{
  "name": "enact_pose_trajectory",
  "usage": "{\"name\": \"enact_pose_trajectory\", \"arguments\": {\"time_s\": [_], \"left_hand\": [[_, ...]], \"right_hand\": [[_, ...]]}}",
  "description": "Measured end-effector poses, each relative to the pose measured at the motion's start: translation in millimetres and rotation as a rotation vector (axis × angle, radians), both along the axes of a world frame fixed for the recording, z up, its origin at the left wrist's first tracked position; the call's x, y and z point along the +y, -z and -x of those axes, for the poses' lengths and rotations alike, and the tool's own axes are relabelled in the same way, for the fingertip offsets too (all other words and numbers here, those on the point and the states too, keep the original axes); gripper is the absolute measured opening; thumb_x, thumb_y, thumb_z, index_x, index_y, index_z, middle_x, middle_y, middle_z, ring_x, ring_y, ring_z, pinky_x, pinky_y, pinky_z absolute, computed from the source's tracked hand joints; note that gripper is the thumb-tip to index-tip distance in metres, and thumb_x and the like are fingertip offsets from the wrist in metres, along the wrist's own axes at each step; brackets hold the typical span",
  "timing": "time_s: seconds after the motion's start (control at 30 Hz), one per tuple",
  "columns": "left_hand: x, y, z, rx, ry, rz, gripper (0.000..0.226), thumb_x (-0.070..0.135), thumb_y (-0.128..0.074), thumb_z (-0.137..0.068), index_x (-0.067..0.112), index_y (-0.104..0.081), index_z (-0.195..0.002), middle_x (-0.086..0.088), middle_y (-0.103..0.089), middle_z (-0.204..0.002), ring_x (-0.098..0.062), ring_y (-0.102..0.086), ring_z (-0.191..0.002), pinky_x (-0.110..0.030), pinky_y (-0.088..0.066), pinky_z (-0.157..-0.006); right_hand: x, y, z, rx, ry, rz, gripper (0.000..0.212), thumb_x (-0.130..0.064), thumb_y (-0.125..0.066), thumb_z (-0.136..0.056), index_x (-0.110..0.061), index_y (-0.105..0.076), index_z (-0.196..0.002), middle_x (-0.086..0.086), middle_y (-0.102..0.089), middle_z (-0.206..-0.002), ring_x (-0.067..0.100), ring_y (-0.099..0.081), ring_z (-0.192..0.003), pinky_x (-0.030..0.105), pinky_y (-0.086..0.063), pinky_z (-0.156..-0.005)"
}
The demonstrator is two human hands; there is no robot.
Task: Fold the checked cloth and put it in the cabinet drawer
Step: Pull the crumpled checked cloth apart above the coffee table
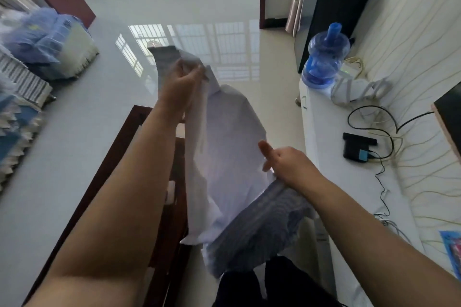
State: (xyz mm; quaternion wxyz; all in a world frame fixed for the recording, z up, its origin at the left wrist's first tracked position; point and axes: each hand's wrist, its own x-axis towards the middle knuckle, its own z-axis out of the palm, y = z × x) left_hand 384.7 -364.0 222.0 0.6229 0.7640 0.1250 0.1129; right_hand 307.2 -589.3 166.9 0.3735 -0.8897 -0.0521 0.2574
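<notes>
The checked cloth is held in the air between the 2 hands, above the floor and clear of every surface; it is not yet folded into a compact shape. The left hand is closed on the far upper corner of the cloth, raised and extended away from the body; the right hand is closed on the near edge, lower and closer to the body, with the thumb raised. The long axis of the cloth therefore runs from the far left hand down toward the near right hand, and the remaining fabric hangs below the right hand, where the checked pattern is visible. A dark wooden frame lies below the left forearm; a white tabletop carrying cables and a blue water bottle lies to the right, just beside the right hand. No drawer can be identified with certainty. By judgement, the next fold turns on bringing the far corner toward the near edge along that axis; the right hand is nearer to the white tabletop.
</notes>
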Motion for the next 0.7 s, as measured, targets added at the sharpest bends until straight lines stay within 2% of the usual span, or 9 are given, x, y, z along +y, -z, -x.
{"name": "enact_pose_trajectory", "arguments": {"time_s": [0.03,0.1,0.2,0.3,0.37,0.43,0.5,0.6,0.7], "left_hand": [[0,-9,9,0.032,0.065,-0.031,0.005,0.013,-0.058,-0.081,0.014,-0.063,-0.082,0.0,-0.061,-0.073,-0.011,-0.06,-0.067,-0.026,-0.049,-0.061],[-1,-8,28,0.173,0.207,-0.045,0.024,0.016,-0.056,-0.073,0.01,-0.068,-0.093,-0.001,-0.063,-0.076,-0.013,-0.06,-0.07,-0.027,-0.049,-0.062],[-7,8,68,0.321,0.424,0.172,0.03,0.016,-0.062,-0.078,0.011,-0.066,-0.108,-0.004,-0.067,-0.092,-0.021,-0.064,-0.089,-0.031,-0.053,-0.074],[-16,24,105,0.47,0.559,0.355,0.044,0.018,-0.07,-0.07,0.009,-0.063,-0.113,-0.009,-0.067,-0.102,-0.026,-0.065,-0.093,-0.036,-0.056,-0.079],[-23,35,125,0.512,0.641,0.428,0.046,0.016,-0.068,-0.069,0.006,-0.062,-0.113,-0.011,-0.067,-0.101,-0.025,-0.066,-0.091,-0.034,-0.055,-0.08],[-29,39,137,0.497,0.627,0.623,0.04,0.011,-0.065,-0.072,0.005,-0.062,-0.112,-0.01,-0.068,-0.096,-0.021,-0.067,-0.085,-0.028,-0.055,-0.075],[-38,40,140,0.53,0.542,0.728,0.036,0.023,-0.062,-0.083,0.01,-0.061,-0.116,-0.007,-0.067,-0.097,-0.018,-0.066,-0.085,-0.027,-0.053,-0.076],[-40,39,135,0.681,0.404,0.345,0.036,0.052,-0.043,-0.094,0.022,-0.062,-0.1,0.006,-0.063,-0.09,-0.008,-0.061,-0.081,-0.023,-0.05,-0.072],[-23,37,132,0.603,0.504,0.322,0.034,0.044,-0.058,-0.083,0.013,-0.067,-0.094,-0.002,-0.066,-0.084,-0.012,-0.062,-0.074,-0.023,-0.052,-0.068]], "right_hand": [[0,-11,-4,0.009,-0.018,-0.081,0.103,-0.097,-0.008,-0.051,-0.018,-0.07,-0.077,-0.004,-0.067,-0.08,0.011,-0.06,-0.071,0.031,-0.046,-0.074],[-2,-34,-12,0.072,-0.105,-0.248,0.102,-0.1,-0.029,-0.041,-0.018,-0.069,-0.087,-0.006,-0.066,-0.086,0.01,-0.061,-0.078,0.025,-0.046,-0.072],[-8,-64,-23,0.181,-0.324,-0.328,0.051,-0.057,-0.07,-0.067,-0.024,-0.063,-0.105,-0.006,-0.063,-0.103,0.009,-0.062,-0.094,0.022,-0.051,-0.082],[-6,-73,-37,-0.039,-0.348,-0.336,0.014,-0.023,-0.065,-0.087,-0.021,-0.065,-0.101,-0.01,-0.065,-0.094,-0.002,-0.063,-0.084,0.011,-0.05,-0.075],[2,-67,-41,-0.179,-0.275,-0.345,0.009,-0.019,-0.062,-0.089,-0.017,-0.067,-0.096,-0.01,-0.065,-0.087,0.0,-0.063,-0.079,0.012,-0.05,-0.073],[11,-57,-38,-0.253,-0.273,-0.352,0.005,-0.015,-0.064,-0.088,-0.016,-0.068,-0.088,-0.013,-0.064,-0.079,-0.005,-0.061,-0.073,0.011,-0.046,-0.07],[23,-48,-27,-0.265,-0.317,-0.391,0.008,-0.01,-0.066,-0.086,-0.017,-0.068,-0.082,-0.02,-0.062,-0.072,-0.01,-0.06,-0.07,0.006,-0.043,-0.067],[36,-35,-16,-0.293,-0.322,-0.445,0.01,-0.008,-0.068,-0.083,-0.017,-0.069,-0.08,-0.024,-0.061,-0.067,-0.013,-0.059,-0.068,0.004,-0.041,-0.066],[37,-27,-15,-0.292,-0.253,-0.45,0.004,-0.012,-0.07,-0.082,-0.016,-0.071,-0.082,-0.019,-0.063,-0.074,-0.01,-0.06,-0.07,0.006,-0.043,-0.067]]}}
